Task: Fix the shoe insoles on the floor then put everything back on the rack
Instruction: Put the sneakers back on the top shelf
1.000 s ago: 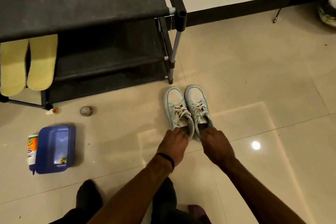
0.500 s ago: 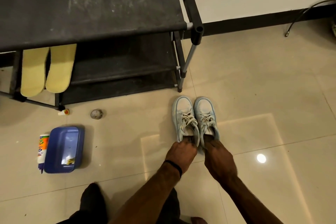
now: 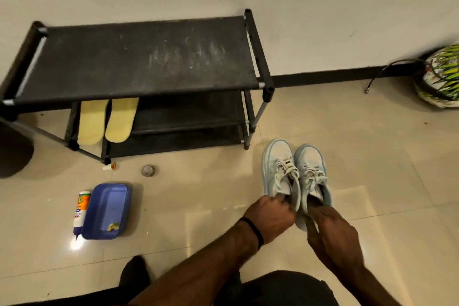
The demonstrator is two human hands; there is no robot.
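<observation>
Both hands down at the heel ends of the pair of pale sneakers: left hand [image 3: 269, 216] curled into the collar of the left shoe [image 3: 279, 169], right hand [image 3: 330, 228] with fingers hooked into the heel opening of the right shoe [image 3: 313, 176]; hands close together, each clamped on its own shoe. Shoes sit side by side, touching, on the floor [image 3: 372, 156] just off the rack's front right leg, toes toward the wall.

Two yellow insoles [image 3: 106, 120] are on the rack [image 3: 149, 62], middle shelf, left end, hanging over its front edge; not in the shoes, so I'd say the fix hasn't started.

Rest of the kit lies on the floor in front of the rack's left half: blue tray [image 3: 106, 211], glue bottle [image 3: 80, 211] touching its left side, small cap [image 3: 109, 167] by the rack's front left foot, small round grey thing [image 3: 148, 170] near it, can't tell what.

My read: early stage; left to do: insoles down, glue, fit into shoes, then everything onto the rack.

Patterned helmet [image 3: 439, 77] against the wall, far right; not part of this.
</observation>
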